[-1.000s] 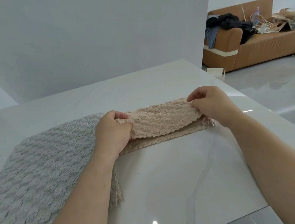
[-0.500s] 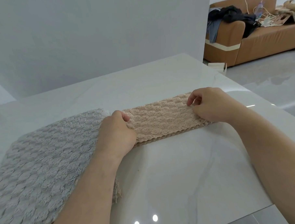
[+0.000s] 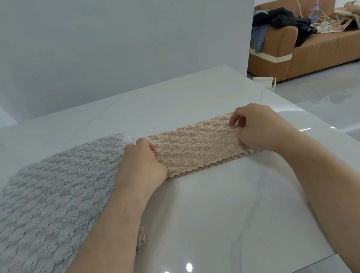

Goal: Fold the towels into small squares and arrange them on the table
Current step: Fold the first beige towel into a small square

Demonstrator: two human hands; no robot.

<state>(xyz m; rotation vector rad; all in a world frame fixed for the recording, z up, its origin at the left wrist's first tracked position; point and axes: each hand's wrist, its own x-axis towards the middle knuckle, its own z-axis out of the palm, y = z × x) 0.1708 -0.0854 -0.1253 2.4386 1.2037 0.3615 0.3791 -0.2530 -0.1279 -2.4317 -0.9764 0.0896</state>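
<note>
- left fingers (image 3: 151, 147): curled together, tips dug into the left end of the beige towel (image 3: 196, 148), gripping it
- right fingers (image 3: 234, 120): curled, bunched together, pinching the towel's top layer at its right end; thumb mostly hidden under the hand
- left hand (image 3: 141, 165): knuckles up, heel on the near left corner of the beige towel, touching the table
- right hand (image 3: 257, 128): back of hand up, covers the towel's right end, so the far right corner is only partly seen
- beige towel: folded into a long narrow strip, lying flat on the table (image 3: 219, 217) between the two hands, running left to right and slanting away to the right; scalloped edges of the layers show stacked along the near side
- grey towel (image 3: 53, 193): spread flat at the left of the table, unfolded; its far right corner is just beside the beige strip's left end; the left forearm crosses over its right edge
- beige scalloped edge (image 3: 142, 237): pokes out from under the grey towel's right side, next to the left forearm; can't tell what it belongs to
- table: white, glossy, faint marble veins, lamp reflections near the front edge
- wall (image 3: 109, 46): plain pale grey, behind the table
- sofa (image 3: 315, 48): tan, far right on the grey floor (image 3: 328, 101), with dark clothes (image 3: 283, 20) heaped on it
</note>
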